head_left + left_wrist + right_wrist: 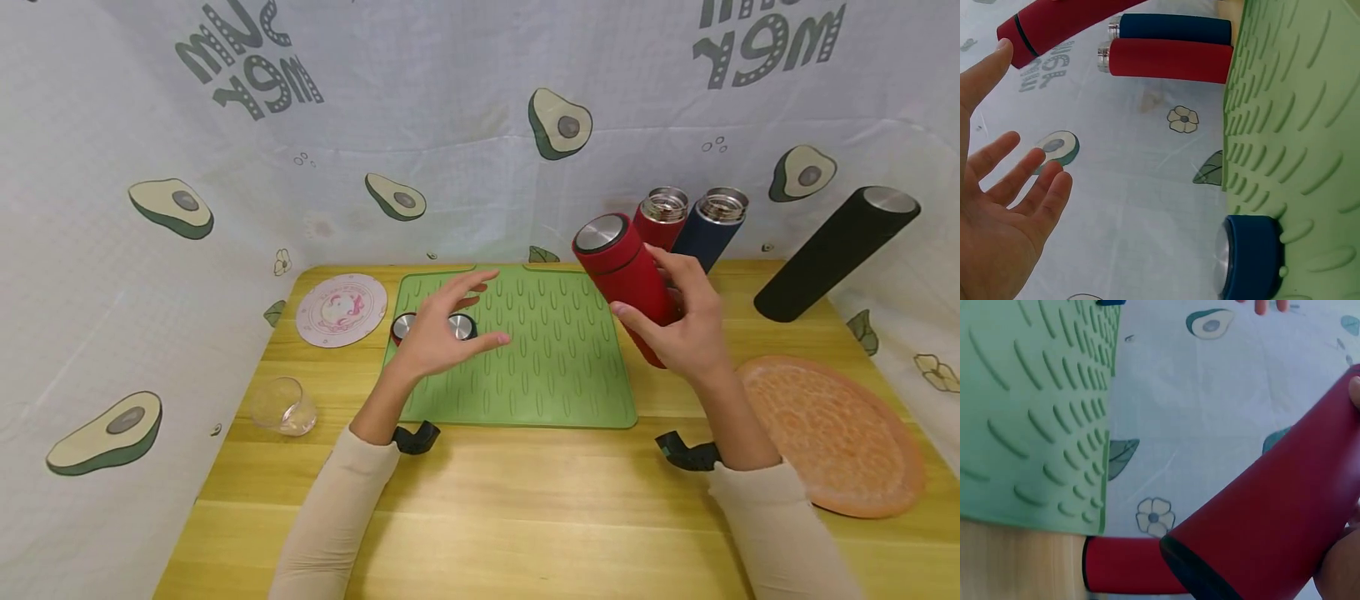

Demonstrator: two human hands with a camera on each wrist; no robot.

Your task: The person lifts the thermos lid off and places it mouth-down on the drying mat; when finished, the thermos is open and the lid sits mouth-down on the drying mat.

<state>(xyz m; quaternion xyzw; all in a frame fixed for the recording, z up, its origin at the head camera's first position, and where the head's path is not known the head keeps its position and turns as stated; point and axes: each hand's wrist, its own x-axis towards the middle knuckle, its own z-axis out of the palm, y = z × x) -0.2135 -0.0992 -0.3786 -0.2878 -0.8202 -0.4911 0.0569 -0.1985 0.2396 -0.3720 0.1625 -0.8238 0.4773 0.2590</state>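
Observation:
My right hand [693, 321] grips a red thermos bottle [630, 279] with its lid on, tilted to the left above the right edge of the green mat [540, 350]. In the right wrist view the red thermos bottle [1272, 506] crosses the lower right. My left hand [442, 329] is held over the mat's left part, fingers spread, nothing in its grasp. Beneath it are two lids with steel tops, a red-sided lid [402, 327] and a blue lid [1250, 256]. The left wrist view shows my left hand [1004, 219] with its palm turned up.
Behind the held bottle stand an open red bottle [662, 212] and an open blue bottle [712, 229]. A tall black bottle [832, 258] is at the far right, near an orange round mat [832, 433]. To the left lie a pink round coaster [341, 310] and a clear glass [285, 407].

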